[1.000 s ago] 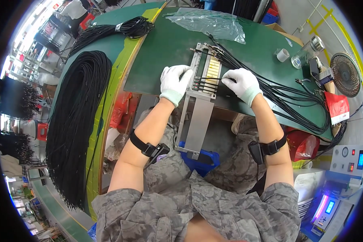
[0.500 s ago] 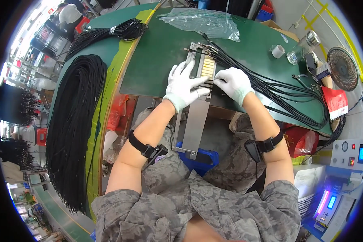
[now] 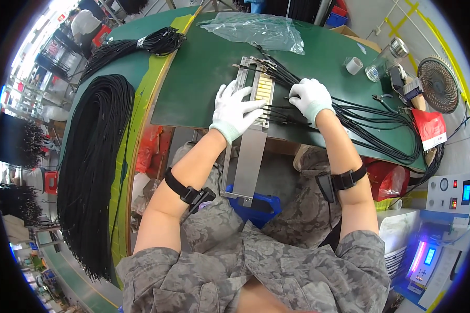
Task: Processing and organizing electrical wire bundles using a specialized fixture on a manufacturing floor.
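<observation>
The left hand [image 3: 236, 110] is lying flat, fingers spread, pressing on the metal jig [image 3: 251, 130] on the green tabletop [image 3: 198, 78], gripping nothing. Just beside it, the right hand [image 3: 310, 97] is curling over black cables [image 3: 371, 125] feeding the jig; whether its grip is closing on one, I cannot tell.

White knit gloves, black forearm straps (buckled), grey camouflage short-sleeved shirt and trousers

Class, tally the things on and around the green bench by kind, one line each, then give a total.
White-gloved hands: 2, left and right
Long grey metal jig plate: 1
Clear plastic bag: 1
Small white tape roll: 1
Round grey desk fan: 1
Total: 6
</observation>
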`<action>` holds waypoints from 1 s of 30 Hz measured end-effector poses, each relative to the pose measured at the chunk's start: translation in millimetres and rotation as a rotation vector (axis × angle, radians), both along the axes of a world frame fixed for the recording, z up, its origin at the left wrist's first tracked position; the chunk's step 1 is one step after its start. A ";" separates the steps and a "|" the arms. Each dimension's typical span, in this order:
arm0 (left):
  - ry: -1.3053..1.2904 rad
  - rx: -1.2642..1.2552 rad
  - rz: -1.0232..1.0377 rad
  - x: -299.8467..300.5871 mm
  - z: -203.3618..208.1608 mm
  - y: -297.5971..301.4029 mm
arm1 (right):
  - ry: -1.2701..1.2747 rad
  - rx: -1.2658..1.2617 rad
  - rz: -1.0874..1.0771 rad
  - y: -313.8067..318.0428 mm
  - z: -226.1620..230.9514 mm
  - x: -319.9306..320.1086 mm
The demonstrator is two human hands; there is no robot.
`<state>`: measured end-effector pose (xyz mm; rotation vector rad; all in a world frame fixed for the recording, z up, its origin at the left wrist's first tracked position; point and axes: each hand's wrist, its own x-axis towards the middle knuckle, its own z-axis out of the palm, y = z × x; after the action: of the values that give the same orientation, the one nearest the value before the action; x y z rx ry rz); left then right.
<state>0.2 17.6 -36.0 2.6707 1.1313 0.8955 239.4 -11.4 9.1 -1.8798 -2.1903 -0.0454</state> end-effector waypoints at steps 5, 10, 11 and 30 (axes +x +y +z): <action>-0.123 -0.024 0.044 -1.2 -2.4 -0.7 | 0.337 0.069 0.043 -0.7 -0.6 -31.8; -0.359 -0.071 0.011 -4.8 -0.1 7.5 | 0.211 0.082 0.247 -3.7 0.6 -69.5; -0.404 -0.097 -0.012 -5.6 0.0 8.3 | 0.278 0.095 0.258 -3.7 0.3 -68.1; -0.262 -0.261 0.282 -21.1 3.4 17.1 | 0.222 -0.108 0.101 -3.4 3.9 -18.8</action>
<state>-20.8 34.7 -32.7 2.1504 1.4644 1.0224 220.5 -14.8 13.1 -1.7309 -2.1681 0.2921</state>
